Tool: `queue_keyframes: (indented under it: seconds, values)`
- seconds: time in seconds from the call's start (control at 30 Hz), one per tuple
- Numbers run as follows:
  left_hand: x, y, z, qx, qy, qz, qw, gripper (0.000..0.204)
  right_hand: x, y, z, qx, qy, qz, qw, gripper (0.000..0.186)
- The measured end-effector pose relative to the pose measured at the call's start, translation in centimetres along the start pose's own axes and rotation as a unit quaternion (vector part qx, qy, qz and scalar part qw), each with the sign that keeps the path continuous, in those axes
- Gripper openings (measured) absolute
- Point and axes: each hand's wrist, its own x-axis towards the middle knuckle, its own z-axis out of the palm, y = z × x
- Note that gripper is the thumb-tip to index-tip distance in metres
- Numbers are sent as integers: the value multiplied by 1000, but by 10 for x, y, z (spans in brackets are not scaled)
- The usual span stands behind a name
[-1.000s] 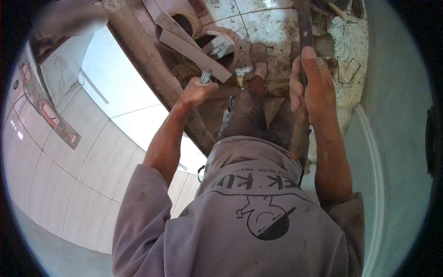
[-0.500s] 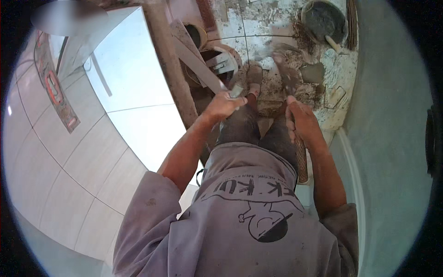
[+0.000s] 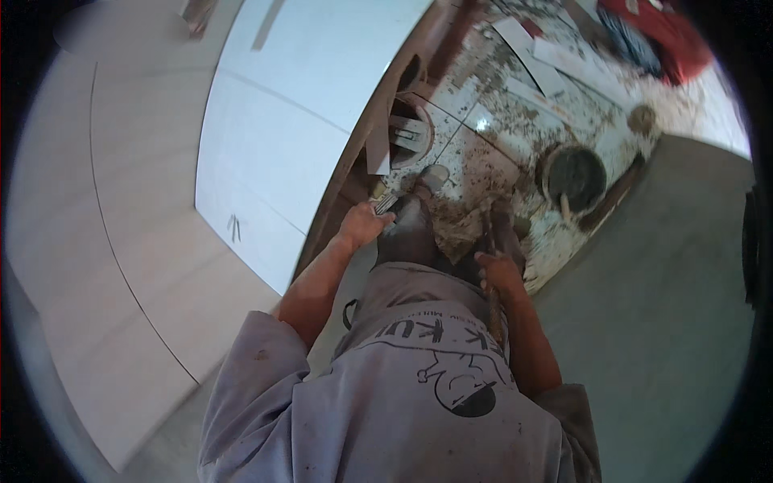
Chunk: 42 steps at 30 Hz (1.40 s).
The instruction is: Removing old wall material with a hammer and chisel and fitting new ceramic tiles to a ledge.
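Note:
My left hand (image 3: pixel 365 225) is closed around a narrow pale-grey piece (image 3: pixel 386 203) with a ridged look, held over my left thigh; its exact kind is unclear. My right hand (image 3: pixel 499 272) grips a long, thin, brown handle (image 3: pixel 495 318) in front of my right thigh. That tool's far end runs down among my feet and the dirt, where its shape cannot be made out. Just beyond the left hand, a pale flat strip (image 3: pixel 378 149) stands beside a round bucket (image 3: pixel 427 133) with a grey flat tool (image 3: pixel 408 135) inside.
At the right, a dark bucket (image 3: pixel 592 173) holds grey mortar, with a pale handle (image 3: pixel 565 208) sticking out. Cut tile strips (image 3: pixel 581 71) and crumbs litter the floor farther off, near a red cloth-like heap (image 3: pixel 680 48). Large glossy white panels (image 3: pixel 266 145) flank my left.
My view has swung, bringing the red heap and cut strips into sight. The long pale strip lies farther from my left hand. My right hand stays on the brown handle.

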Motion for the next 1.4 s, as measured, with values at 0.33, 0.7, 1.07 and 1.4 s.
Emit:
queue_keyframes:
  seconds: [0.33, 0.7, 1.07, 1.4]
  values:
    - [-147, 36, 166, -139, -63, -109, 982, 48, 17, 67, -133, -436, -155, -134, 876, 32]
    - [-200, -17, 260, -76, -84, -104, 988, 45, 3, 62, -94, -637, -82, -159, 750, 50]
    - [-139, -106, 238, -318, 284, -83, 901, 43, 31, 93, -35, -485, -109, -71, 865, 9]
    - [17, -184, 231, -365, 515, 71, 772, 17, 329, 109, 84, -384, -179, -20, 906, 26]
